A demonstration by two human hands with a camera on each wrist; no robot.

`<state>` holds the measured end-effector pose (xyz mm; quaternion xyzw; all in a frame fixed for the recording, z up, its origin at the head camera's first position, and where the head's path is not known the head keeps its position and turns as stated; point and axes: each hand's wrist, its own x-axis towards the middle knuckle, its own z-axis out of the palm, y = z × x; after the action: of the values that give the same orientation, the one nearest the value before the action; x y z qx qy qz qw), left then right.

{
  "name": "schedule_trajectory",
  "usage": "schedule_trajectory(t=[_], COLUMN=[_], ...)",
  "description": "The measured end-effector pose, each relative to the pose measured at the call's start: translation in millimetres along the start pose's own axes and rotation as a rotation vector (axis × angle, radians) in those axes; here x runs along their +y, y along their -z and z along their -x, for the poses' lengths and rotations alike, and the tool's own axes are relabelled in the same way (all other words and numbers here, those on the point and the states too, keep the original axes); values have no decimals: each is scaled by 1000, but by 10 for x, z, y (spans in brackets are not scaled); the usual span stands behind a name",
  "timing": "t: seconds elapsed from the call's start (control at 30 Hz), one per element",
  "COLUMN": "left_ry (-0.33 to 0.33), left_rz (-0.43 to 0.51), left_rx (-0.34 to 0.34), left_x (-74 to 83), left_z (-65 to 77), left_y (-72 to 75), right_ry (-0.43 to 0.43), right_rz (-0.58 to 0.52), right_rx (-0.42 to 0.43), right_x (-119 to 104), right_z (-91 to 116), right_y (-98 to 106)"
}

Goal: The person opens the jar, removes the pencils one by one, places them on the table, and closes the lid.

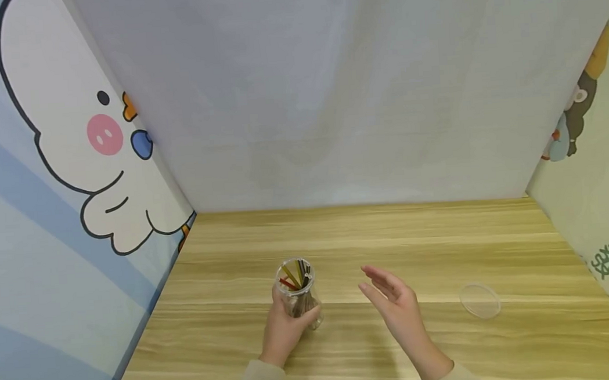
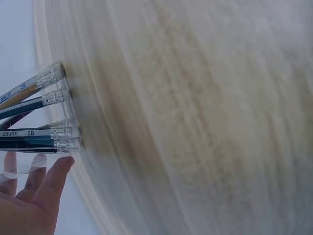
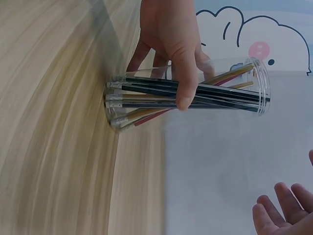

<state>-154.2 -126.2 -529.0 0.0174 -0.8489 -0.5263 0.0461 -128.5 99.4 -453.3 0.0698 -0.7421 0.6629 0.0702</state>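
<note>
A clear, open-topped jar (image 1: pixel 317 305) stands on the left half of the table, with several pencils (image 1: pixel 300 273) leaning inside it. My left hand (image 1: pixel 287 329) grips the jar round its side, thumb across the front in the right wrist view. The pencils (image 2: pixel 32 132) have their eraser-capped ends at the jar's base, and one barrel reads "2B" in the left wrist view. To the right of the jar, my right hand (image 1: pixel 397 302) hovers above the table with its fingers loosely bent and nothing in them.
A thin, clear round lid (image 1: pixel 480 301) lies on the wood-grain table (image 1: pixel 370 232), right of my right hand. A plain pale wall (image 1: pixel 346 94) closes off the back. Cartoon-printed panels (image 1: pixel 55 141) stand at both sides.
</note>
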Motion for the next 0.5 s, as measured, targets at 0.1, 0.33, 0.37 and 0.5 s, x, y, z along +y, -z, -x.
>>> schedule_trajectory(t=[0.1,0.33,0.37,0.5], left_ry=[-10,-11,-8,4], left_rz=[2,3,3,12], left_rx=[4,18,20,22], left_x=[-3,-2,-1,7], left_z=[-3,5,7,14], left_y=[-13,-18,-17,-9], right_ry=[8,-54,-63,-64], right_rz=[-14,-58,-67,-84], right_rx=[-14,-12,-16,-44], right_x=[-36,-126,-138,-166], right_z=[-36,-114,-126,-166], right_y=[-64,-228,-248,-315])
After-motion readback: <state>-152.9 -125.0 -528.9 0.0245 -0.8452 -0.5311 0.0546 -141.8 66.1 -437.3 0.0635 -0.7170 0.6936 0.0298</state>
